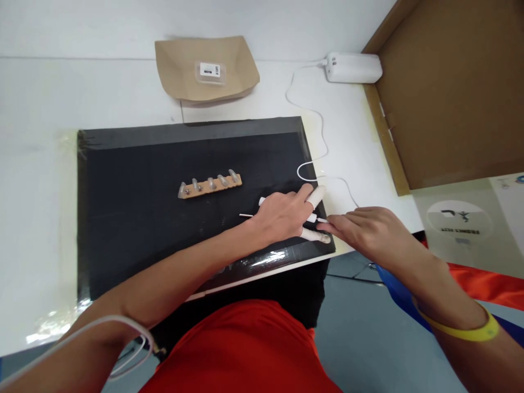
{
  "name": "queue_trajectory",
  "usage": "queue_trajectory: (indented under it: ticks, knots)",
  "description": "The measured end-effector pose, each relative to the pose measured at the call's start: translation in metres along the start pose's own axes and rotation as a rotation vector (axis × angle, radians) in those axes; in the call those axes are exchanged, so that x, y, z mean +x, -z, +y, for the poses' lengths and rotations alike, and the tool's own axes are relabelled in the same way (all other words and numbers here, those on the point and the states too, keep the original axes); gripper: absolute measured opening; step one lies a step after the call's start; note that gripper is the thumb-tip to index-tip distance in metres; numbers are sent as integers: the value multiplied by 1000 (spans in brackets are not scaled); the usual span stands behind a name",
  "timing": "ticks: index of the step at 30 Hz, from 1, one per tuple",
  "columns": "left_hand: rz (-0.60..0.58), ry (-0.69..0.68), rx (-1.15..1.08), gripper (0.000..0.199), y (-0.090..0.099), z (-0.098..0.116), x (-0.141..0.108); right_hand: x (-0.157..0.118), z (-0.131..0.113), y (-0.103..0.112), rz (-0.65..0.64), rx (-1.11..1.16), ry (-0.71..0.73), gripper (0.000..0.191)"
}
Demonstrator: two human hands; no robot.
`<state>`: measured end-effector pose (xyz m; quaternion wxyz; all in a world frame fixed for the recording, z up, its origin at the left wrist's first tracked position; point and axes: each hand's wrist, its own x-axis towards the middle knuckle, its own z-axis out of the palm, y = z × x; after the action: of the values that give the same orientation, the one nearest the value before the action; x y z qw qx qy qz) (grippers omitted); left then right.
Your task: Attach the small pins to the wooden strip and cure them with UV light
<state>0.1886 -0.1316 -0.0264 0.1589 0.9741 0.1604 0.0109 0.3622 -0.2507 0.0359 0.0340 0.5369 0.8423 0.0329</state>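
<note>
My left hand (284, 214) is closed around a slim white pen-shaped device (311, 218) above the right part of the black mat. White covers (316, 197) sit on some of its fingertips. A thin pale rod (245, 215) pokes out beside this hand; what it belongs to is hidden. At the device's right end, my right hand (362, 228) pinches a white cable plug (323, 220), which meets or nearly meets the device. Left of my hands, a tan strip (212, 186) lies on the mat, carrying several clear false nail tips (222, 180).
A white power bank (354, 68) stands at the back right, its white cable (321, 128) looping toward my right hand. A brown paper tray (172, 71) holds a small clear box (210, 73). The black mat (135, 218) covers the white table (36, 180). A cardboard box (458, 93) borders the right.
</note>
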Motion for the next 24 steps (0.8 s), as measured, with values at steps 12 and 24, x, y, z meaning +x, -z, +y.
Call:
queue_trajectory:
  ticks: [12, 24]
  knots:
    - [-42, 64, -26, 48, 3, 0, 2, 1, -1, 3, 55, 7, 24, 42]
    - [-87, 76, -249, 55, 16, 4, 2, 1, 3, 20, -92, 165, -91, 47]
